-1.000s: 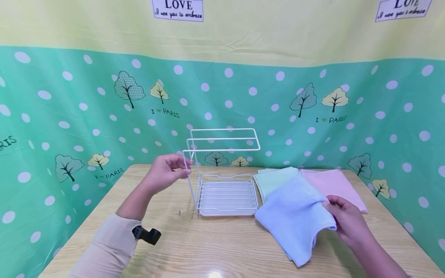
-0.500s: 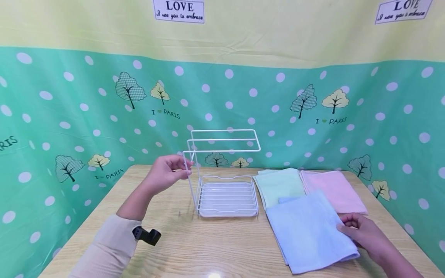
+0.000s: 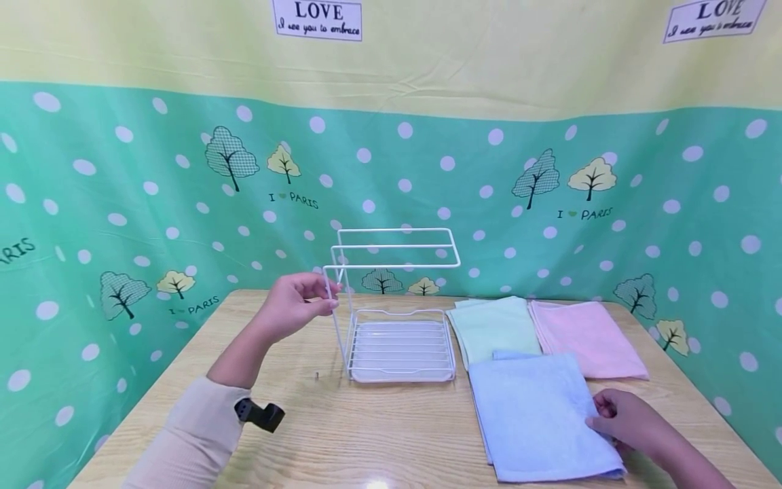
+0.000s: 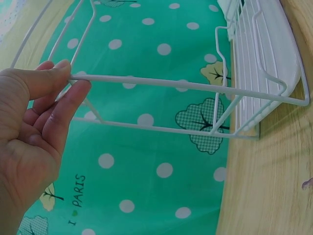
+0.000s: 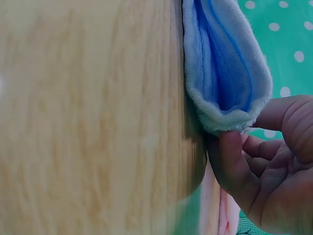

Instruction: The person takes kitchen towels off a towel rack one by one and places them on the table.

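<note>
A white wire rack [image 3: 396, 266] with a white tray [image 3: 400, 373] at its base stands mid-table. Thumb and fingers of my left hand [image 3: 296, 309] pinch its near left upright, close below the top; the left wrist view shows that upright [image 4: 161, 82] running from the fingertips to the base. On the right, a folded blue towel [image 3: 540, 418] lies nearly flat. My right hand [image 3: 629, 421] pinches its right edge, thumb on top. In the right wrist view the towel's folded layers [image 5: 227, 58] gape a little above the fingers of the right hand [image 5: 274, 161].
Behind the blue towel lie a folded pale green towel [image 3: 495, 329] and a folded pink towel [image 3: 589, 339]; the blue one overlaps the green one's front edge. A small metal-looking piece [image 3: 316, 375] rests left of the rack. A patterned curtain [image 3: 391, 170] closes off the table's back.
The right hand has brought the blue towel down from a raised, crumpled hold to lie flatter on the table, nearer the front right. The left hand and rack have stayed put.
</note>
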Demonstrator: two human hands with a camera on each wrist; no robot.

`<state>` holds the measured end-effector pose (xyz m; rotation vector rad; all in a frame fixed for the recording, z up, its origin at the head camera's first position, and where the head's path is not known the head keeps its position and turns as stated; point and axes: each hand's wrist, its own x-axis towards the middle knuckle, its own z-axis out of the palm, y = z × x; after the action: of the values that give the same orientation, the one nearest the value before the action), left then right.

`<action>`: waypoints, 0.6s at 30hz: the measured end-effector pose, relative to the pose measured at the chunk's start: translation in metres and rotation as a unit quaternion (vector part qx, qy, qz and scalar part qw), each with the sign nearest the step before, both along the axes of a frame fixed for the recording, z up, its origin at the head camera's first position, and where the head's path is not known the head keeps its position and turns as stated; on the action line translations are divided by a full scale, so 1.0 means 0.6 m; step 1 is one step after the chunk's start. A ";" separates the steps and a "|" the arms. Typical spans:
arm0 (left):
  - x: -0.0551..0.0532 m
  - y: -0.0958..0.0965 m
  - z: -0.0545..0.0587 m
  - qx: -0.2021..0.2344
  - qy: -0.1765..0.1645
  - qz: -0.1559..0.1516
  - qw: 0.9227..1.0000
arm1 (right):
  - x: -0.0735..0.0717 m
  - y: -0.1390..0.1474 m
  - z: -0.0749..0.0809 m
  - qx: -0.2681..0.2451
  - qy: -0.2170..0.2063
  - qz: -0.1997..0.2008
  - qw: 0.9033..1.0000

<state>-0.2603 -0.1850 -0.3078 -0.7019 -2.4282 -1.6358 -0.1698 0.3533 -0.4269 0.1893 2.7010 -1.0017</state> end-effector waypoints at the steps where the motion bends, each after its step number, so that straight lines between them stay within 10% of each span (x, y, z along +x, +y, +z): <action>1: 0.000 0.000 0.000 -0.001 0.001 0.000 1.000 | 0.000 -0.001 0.000 0.005 0.000 0.002 1.000; 18: 0.000 -0.001 -0.012 -0.015 0.025 0.029 0.999 | 0.003 0.005 0.014 0.021 -0.005 0.023 1.000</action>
<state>-0.2605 -0.1858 -0.3148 -0.6616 -2.4191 -1.5441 -0.1683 0.3563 -0.4184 0.1381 2.7064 -0.9302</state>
